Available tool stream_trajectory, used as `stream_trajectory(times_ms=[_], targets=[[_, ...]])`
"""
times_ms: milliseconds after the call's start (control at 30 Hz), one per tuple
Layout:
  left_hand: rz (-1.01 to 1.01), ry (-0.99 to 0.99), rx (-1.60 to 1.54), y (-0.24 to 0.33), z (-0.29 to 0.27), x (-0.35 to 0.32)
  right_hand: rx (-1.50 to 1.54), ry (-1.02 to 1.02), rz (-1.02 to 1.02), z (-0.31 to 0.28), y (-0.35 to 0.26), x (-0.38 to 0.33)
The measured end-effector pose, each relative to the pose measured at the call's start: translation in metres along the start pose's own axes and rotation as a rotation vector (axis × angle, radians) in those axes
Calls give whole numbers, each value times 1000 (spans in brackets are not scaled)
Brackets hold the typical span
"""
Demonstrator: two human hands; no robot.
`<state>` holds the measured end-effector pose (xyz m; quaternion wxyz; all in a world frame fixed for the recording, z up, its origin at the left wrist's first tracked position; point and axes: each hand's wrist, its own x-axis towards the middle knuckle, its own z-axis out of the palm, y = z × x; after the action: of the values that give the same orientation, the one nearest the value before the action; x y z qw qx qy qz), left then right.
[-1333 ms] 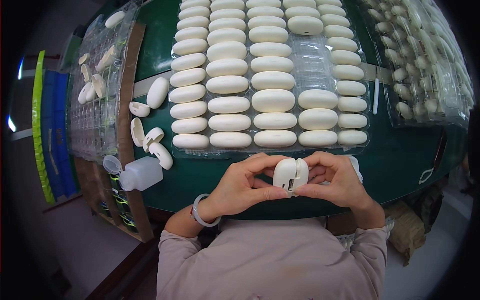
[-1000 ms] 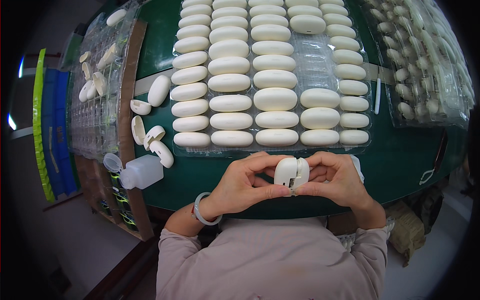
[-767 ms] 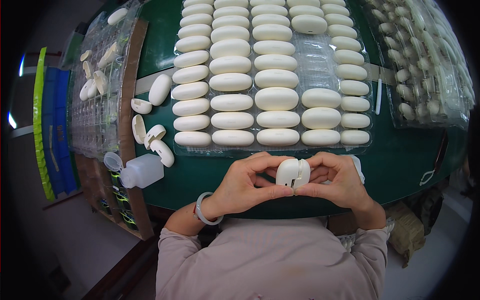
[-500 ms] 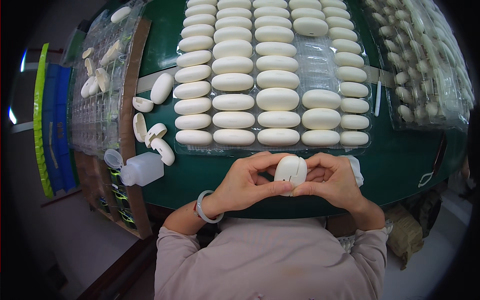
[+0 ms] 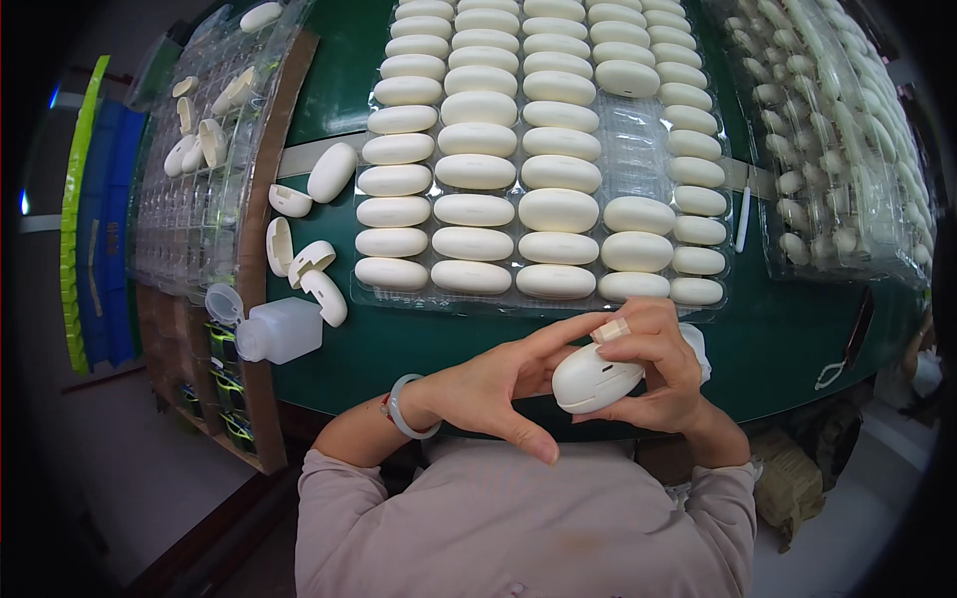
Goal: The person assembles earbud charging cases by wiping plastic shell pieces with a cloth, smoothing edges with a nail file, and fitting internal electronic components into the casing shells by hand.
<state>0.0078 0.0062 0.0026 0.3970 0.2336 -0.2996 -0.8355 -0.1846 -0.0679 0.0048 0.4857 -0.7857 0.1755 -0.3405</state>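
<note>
A cream-white rounded plastic case point(image 5: 596, 382) with a dark slot and a seam line on its near side is gripped in my right hand point(image 5: 670, 374), between thumb and fingers. At that hand's index fingertip shows a pale, wrap-like band point(image 5: 610, 331). My left hand point(image 5: 483, 387) is open just left of the case, its thumb stretched toward me and its other fingers reaching behind the case. Whether those far fingers touch it I cannot tell. Beyond both hands, a clear plastic tray point(image 5: 636, 149) bears columns of similar cream cases point(image 5: 558, 211), with a bare stretch in one column.
Left on the green table lie loose shell pieces point(image 5: 311, 257), a whole case point(image 5: 332, 171) and an open-capped translucent bottle point(image 5: 281, 331). A cardboard box point(image 5: 261, 399) with stacked trays stands beyond them. At right are a white pen-like stick point(image 5: 743, 219) and stacked filled trays point(image 5: 847, 199).
Both hands held the case upright between them; now my left hand has let go and spread open. The right hand has turned the case onto its side.
</note>
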Motion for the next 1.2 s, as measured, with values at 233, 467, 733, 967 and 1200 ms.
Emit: stream_trajectory(times_ms=[233,467,733,967,1200], targets=[[42,-79,-216,-7,-5,8,114,45,7,13,-1,-5],[107,28,-134,-2,3,6,-501,37,-424,15,-22,20],[243,142,95,-2,-1,4,-481,159,-612,36,-8,50],[308,79,-70,-6,7,2,-49,3,-153,24,-13,54],[511,298,541,45,1,30,802,28,505,12,-27,57]])
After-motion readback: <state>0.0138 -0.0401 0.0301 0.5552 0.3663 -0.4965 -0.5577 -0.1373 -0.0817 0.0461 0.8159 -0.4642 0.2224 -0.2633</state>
